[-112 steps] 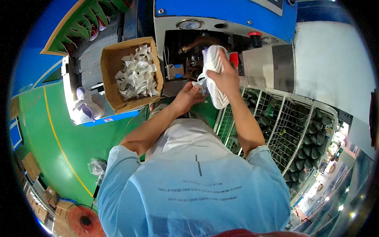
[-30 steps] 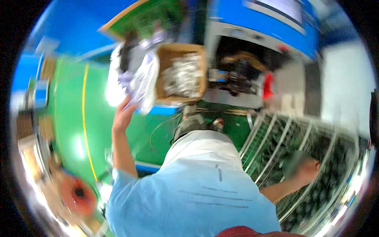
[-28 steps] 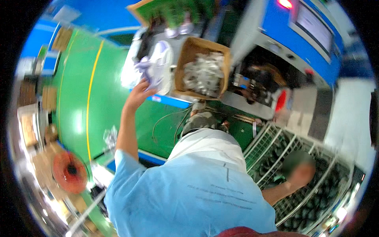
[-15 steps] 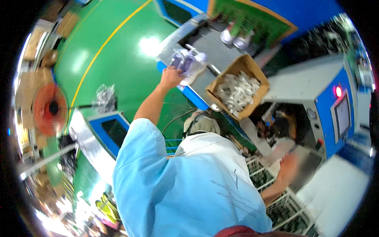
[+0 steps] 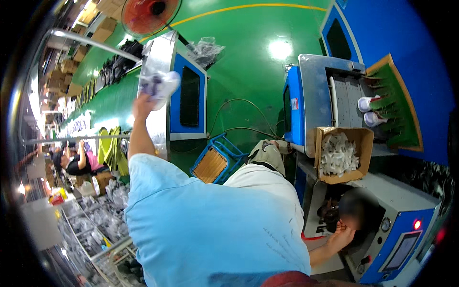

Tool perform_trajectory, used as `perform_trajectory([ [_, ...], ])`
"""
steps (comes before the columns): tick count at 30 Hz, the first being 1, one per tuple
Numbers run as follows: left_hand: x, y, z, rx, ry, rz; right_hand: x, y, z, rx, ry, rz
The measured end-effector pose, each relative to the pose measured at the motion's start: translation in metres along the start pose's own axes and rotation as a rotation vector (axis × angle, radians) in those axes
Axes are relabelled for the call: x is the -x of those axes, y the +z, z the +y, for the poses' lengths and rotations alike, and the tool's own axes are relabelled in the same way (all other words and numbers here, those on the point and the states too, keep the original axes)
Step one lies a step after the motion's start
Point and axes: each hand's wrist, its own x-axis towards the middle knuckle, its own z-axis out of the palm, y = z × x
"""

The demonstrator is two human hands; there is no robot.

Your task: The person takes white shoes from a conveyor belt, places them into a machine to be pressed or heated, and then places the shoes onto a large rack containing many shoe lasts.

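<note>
My left hand [image 5: 142, 106] is reached out to the far left with its fingers closed on a white sneaker [image 5: 165, 87] with purple parts. The sneaker is smeared by motion and hangs over the metal top of a blue-sided machine [image 5: 161, 48]; I cannot tell whether it touches. At the lower right my right hand [image 5: 342, 235] has curled fingers at the open bay of a grey and blue machine [image 5: 401, 198]. They press against a dark, blurred thing [image 5: 358, 208] whose kind I cannot make out.
A cardboard box [image 5: 366, 150] of white crumpled pieces stands beside a conveyor [image 5: 344, 95]. Two white shoes [image 5: 373, 111] sit there by a green fringe curtain [image 5: 397, 105]. A blue stool [image 5: 210, 164], floor cables [image 5: 248, 107] and a red fan [image 5: 143, 16] are around me.
My view has turned left. My left hand has carried the sneaker from the conveyor's end to the metal-topped machine on the left. My right hand stays by the grey and blue machine.
</note>
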Motion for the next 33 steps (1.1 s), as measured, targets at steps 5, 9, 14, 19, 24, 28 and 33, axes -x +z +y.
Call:
perform_trajectory([
  [5,-0.035,-0.025,-0.099,-0.260,-1.064,0.420,-0.012,0.032,-0.022,0.062,-0.079,-0.075],
  [9,-0.030,0.100,0.112,0.092,-0.257,0.208,-0.018,0.041,-0.057,0.494,-0.599,0.421],
  [14,0.024,0.230,0.445,0.649,0.319,-0.285,-0.091,0.037,-0.124,0.722,-1.011,0.736],
  [19,0.073,0.209,0.813,1.013,0.627,-0.836,-0.135,0.026,-0.106,1.239,-1.030,0.800],
  [24,0.078,0.293,1.010,0.634,0.842,-0.807,-0.143,0.029,-0.098,1.190,-0.999,0.915],
  [28,0.074,0.350,1.066,0.377,0.792,-0.920,-0.160,0.026,-0.083,1.259,-1.075,1.064],
  [33,0.076,0.371,1.078,0.475,0.741,-1.013,-0.161,0.024,-0.072,1.409,-1.145,1.133],
])
